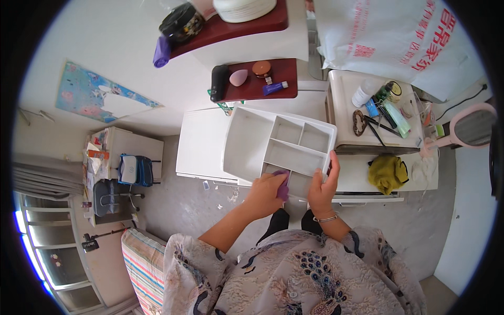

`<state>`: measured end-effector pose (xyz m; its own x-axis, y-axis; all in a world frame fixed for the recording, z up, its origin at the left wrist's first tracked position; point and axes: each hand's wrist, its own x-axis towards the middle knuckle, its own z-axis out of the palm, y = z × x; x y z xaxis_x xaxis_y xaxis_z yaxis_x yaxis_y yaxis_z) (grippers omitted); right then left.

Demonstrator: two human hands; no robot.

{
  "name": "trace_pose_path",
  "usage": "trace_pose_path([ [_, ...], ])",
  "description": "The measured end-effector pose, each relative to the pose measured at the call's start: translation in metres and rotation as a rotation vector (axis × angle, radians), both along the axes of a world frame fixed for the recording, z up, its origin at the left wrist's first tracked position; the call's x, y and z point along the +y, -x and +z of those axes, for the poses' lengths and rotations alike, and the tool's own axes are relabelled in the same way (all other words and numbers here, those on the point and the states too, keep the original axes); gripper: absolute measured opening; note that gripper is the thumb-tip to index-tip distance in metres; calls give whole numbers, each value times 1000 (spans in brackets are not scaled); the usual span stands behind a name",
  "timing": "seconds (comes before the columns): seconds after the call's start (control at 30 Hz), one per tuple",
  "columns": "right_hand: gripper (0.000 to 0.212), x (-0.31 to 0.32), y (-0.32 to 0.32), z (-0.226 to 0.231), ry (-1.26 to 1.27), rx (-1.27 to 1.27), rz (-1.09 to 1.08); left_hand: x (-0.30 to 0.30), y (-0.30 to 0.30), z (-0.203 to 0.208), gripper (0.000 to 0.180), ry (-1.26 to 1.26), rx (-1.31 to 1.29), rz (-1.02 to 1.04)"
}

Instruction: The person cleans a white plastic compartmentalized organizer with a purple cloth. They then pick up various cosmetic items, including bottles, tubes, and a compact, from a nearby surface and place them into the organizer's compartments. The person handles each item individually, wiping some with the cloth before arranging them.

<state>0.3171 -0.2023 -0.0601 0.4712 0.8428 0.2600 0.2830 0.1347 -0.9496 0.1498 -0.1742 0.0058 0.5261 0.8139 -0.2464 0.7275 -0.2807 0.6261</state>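
A white divided tray [302,153] is tilted in front of me, with one large compartment on its left and several smaller ones on its right. My left hand [266,195] is closed on a purple cloth [283,185], pressed into a compartment near the tray's front edge. Most of the cloth is hidden by my fingers. My right hand [322,190] grips the tray's right front corner, thumb on the inside and fingers along the outer wall. No other item shows inside the tray.
Behind the tray, a dark red shelf [289,79] carries a pink sponge and small cosmetics. At right, a cream box [346,94] holds bottles, tubes and pencils; a yellow-green cloth [387,174] and pink mirror [475,126] are nearby. A striped cushion [142,268] stands at left.
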Motion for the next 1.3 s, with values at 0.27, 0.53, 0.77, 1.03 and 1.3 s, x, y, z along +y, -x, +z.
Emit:
trace_pose_path([
  [0.27, 50, 7, 29, -9, 47, -82, -47, 11, 24, -12, 43, 42, 41, -13],
  [0.53, 49, 13, 44, -8, 40, -91, -58, 19, 41, -19, 36, -254, 185, -292],
  [0.77, 50, 15, 35, -5, 36, -74, -53, 8, 44, 12, 27, -538, 497, -392],
  [1.03, 51, 5, 5, -3, 26, -95, -15, 10, -8, -6, 40, -402, 732, -326],
  [1.3, 52, -2, -32, 3, 5, -135, 28, -1, -56, -4, 58, -296, 719, -122],
])
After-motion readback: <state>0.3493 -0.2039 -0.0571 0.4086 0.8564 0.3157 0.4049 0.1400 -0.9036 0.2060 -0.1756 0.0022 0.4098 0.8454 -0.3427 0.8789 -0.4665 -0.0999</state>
